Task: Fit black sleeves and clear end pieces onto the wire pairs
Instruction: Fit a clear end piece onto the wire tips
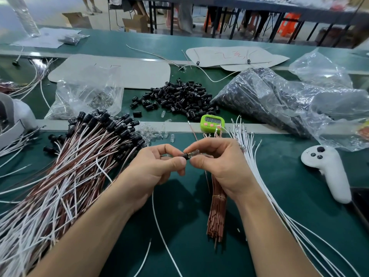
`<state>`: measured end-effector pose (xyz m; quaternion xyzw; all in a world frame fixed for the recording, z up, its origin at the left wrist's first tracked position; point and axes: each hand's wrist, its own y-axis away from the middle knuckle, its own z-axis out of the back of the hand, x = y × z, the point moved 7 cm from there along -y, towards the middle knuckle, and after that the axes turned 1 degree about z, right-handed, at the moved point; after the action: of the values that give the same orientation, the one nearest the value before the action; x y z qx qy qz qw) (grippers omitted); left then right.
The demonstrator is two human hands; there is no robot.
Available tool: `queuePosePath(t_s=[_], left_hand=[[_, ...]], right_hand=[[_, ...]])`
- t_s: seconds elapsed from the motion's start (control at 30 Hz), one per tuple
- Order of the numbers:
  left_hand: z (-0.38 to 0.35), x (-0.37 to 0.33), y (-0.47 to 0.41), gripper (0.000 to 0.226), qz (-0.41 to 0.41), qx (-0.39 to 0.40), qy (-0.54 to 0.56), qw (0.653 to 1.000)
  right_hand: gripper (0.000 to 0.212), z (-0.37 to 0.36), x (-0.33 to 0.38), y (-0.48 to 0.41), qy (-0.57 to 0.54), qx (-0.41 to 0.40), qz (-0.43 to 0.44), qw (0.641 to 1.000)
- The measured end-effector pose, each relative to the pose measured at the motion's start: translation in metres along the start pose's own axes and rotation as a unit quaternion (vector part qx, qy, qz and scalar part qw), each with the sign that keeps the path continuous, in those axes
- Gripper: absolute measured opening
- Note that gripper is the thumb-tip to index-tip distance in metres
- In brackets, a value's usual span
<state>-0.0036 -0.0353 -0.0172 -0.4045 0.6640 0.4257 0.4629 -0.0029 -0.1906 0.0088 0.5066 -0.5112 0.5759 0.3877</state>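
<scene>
My left hand [159, 166] pinches a black sleeve [184, 156] on a wire pair whose white wire [159, 226] trails down toward me. My right hand [217, 164] pinches a clear end piece [193, 153] right against the sleeve's end. A pile of loose black sleeves [179, 98] lies beyond the hands. Loose clear end pieces [157, 133] are scattered left of centre. Finished wire pairs with black sleeves [79, 152] fan out at the left. A tied bundle of brown wires [217, 210] lies under my right wrist, and loose white wires [259, 172] spread at the right.
A green timer [212, 123] stands behind the hands. A white handheld controller [327, 170] lies at the right. Clear plastic bags of parts sit at the back left [85, 92] and back right [279, 98]. Cardboard sheets [123, 70] lie farther back.
</scene>
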Motion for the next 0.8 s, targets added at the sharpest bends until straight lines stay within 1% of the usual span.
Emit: queuePosePath(t_s=[0.07,0.13,0.2,0.3,0.4,0.53,0.6,0.73,0.8], left_hand=[[-0.0006,0.0019,-0.0002,0.026,0.002,0.0,0.001,1.0],[-0.0025,0.0032,-0.0001,0.032,0.009,-0.001,0.006,1.0],[-0.0038,0.005,-0.0001,0.029,0.019,0.003,0.007,1.0],[-0.0036,0.0039,0.0007,0.011,0.022,0.028,-0.02,0.999],[-0.0027,0.0009,0.0034,0.008,0.023,0.046,-0.033,0.998],[0.0011,0.0012,0.0029,0.008,0.024,0.006,-0.043,0.999],[0.0021,0.003,0.0023,0.013,0.031,-0.001,-0.029,0.999],[0.0018,0.0024,0.0015,0.008,0.026,-0.011,-0.009,1.0],[-0.0003,0.0018,0.0009,0.011,0.013,-0.009,-0.015,1.0]], right_hand=[[0.018,0.0007,0.0,-0.0006,0.026,-0.017,0.011,0.999],[0.018,0.0016,0.0007,-0.0006,0.051,-0.027,0.022,0.998],[0.018,0.0035,0.001,-0.0003,0.062,-0.037,0.028,0.997],[0.017,0.006,0.0016,0.0001,0.066,-0.048,0.03,0.996],[0.017,0.0051,0.001,0.0009,0.067,-0.047,0.022,0.996],[0.021,0.002,0.0011,0.0022,0.052,-0.041,0.014,0.998],[0.023,0.0013,0.0022,0.0028,0.04,-0.038,0.016,0.998],[0.027,-0.0009,0.0026,0.0024,0.021,-0.038,0.017,0.999],[0.026,-0.0008,0.0028,0.0019,0.022,-0.045,0.017,0.999]])
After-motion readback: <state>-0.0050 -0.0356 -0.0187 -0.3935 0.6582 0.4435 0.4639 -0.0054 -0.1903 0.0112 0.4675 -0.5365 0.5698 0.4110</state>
